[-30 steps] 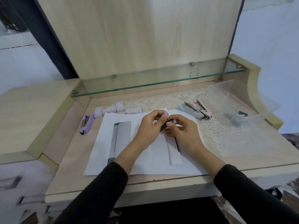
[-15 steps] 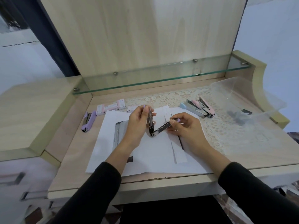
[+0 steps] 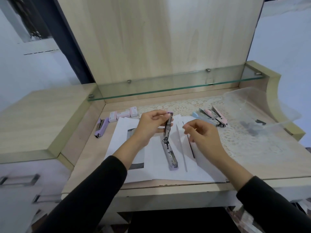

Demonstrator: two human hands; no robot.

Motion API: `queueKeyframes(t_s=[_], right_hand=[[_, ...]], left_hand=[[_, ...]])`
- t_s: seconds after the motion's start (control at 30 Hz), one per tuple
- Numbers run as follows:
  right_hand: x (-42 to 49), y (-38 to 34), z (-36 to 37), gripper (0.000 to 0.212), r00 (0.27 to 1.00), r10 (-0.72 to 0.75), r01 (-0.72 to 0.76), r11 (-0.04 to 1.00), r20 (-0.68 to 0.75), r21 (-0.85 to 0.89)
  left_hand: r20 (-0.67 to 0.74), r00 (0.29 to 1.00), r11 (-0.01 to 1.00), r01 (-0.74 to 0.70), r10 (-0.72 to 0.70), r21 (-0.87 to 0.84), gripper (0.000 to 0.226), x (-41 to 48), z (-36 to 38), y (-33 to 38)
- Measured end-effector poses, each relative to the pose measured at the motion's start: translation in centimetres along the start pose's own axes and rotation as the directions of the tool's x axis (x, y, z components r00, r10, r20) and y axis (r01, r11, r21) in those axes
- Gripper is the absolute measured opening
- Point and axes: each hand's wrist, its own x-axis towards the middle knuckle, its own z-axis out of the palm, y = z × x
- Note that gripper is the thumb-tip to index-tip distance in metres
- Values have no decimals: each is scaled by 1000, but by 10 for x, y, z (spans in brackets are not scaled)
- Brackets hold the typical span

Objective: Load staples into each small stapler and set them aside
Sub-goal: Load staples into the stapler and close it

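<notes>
Lying hinged wide open on the white paper sheets [image 3: 151, 172], the small lilac plastic-and-metal stapler [image 3: 169, 145] points its base toward 6 o'clock. The left hand [image 3: 149, 126] pinches its raised upper arm at 12. At 3 o'clock the right hand [image 3: 203, 137] hovers, fingers loosely curled and holding nothing I can make out. A second closed lilac stapler [image 3: 100, 127] lies at 9 o'clock, small pink cardboard boxes [image 3: 123, 114] at 11, and a cluster of blue and pink staplers [image 3: 212, 116] at 2 on the lace mat [image 3: 235, 140].

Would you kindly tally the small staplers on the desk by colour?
Purple: 2, the closed purple stapler and the open purple stapler in the left hand
Blue stapler: 1
Pink staplers: 2
Total: 5
</notes>
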Motion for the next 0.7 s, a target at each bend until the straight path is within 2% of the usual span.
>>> queueKeyframes(t_s=[0.07, 0.13, 0.2, 0.27, 0.33, 0.43, 0.5, 0.57, 0.63, 0.7], right_hand=[[6, -5, -8, 14, 1000, -9, 9, 1000, 4, -17], [12, -8, -15, 21, 997, 5, -7, 1000, 75, 27], [16, -11, -18, 17, 993, 17, -20, 999, 113, 28], [19, -11, -20, 16, 995, 27, -27, 1000, 96, 0], [20, -8, -21, 22, 996, 47, -47, 999, 69, -5], [22, -8, -23, 21, 997, 67, -67, 998, 32, 14], [24, -7, -24, 18, 996, 89, -89, 996, 16, 21], [26, -6, -24, 18, 992, 126, -126, 992, 14, 26], [26, -5, -24, 21, 988, 152, -153, 987, 19, 45], [24, -3, -26, 18, 987, 157, -159, 986, 33, 54]], left_hand=[[80, 997, 999, 11, -14, 46, 3, 1, 8, 4], [157, 987, 995, 5, -20, 101, 3, 2, 16, 5], [191, 981, 982, -51, 16, 181, 3, 2, 22, 5], [163, 984, 953, -111, 67, 281, 5, 2, 27, 3], [66, 994, 905, -102, 82, 413, 15, 1, 29, -1], [-37, 998, 721, -11, 51, 692, 32, -12, 23, -3], [-27, 999, 533, 33, -19, 845, 49, -25, 20, -5], [-5, 995, 405, 44, -97, 913, 60, -36, 18, -7], [23, 991, 339, 24, -135, 940, 57, -40, 16, -10], [47, 995, 344, -13, -90, 939, 39, -40, 12, -12]])
